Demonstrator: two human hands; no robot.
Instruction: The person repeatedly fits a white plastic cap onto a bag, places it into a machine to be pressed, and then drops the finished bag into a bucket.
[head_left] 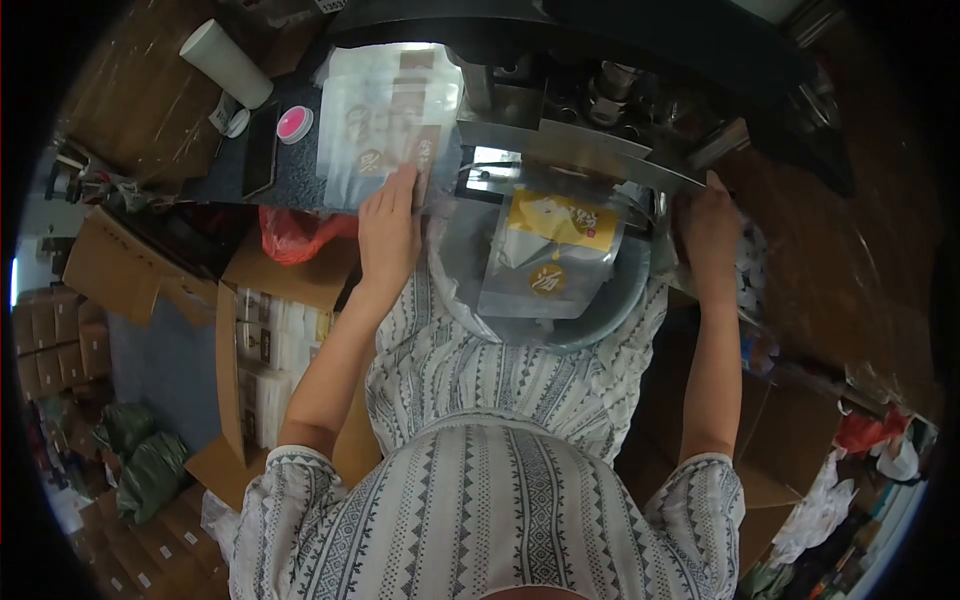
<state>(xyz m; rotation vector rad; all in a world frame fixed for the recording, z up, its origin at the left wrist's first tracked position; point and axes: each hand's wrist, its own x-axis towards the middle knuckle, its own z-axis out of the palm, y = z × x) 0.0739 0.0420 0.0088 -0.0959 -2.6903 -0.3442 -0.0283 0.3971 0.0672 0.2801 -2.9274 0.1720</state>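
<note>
My left hand [390, 230] rests its fingertips on the lower right part of a stack of plastic pouches [345, 120] with brown and white print; its fingers are stretched out. My right hand [710, 235] is at the right end of a metal machine [600, 140]. Its fingers are curled, and what they hold, if anything, is hidden. Between my hands, a clear pouch with a yellow printed band [550, 260] lies tilted over a grey basin [625, 295] on my lap. Its top edge is close beneath the machine's metal bar.
Left of the pouch stack are a phone [260, 148], a pink-lidded round tub [295, 124] and a white cup [226, 64]. A red plastic bag [295, 235] hangs below the table edge. An open carton [240, 370] with packets stands by my left arm, another carton [780, 430] by my right.
</note>
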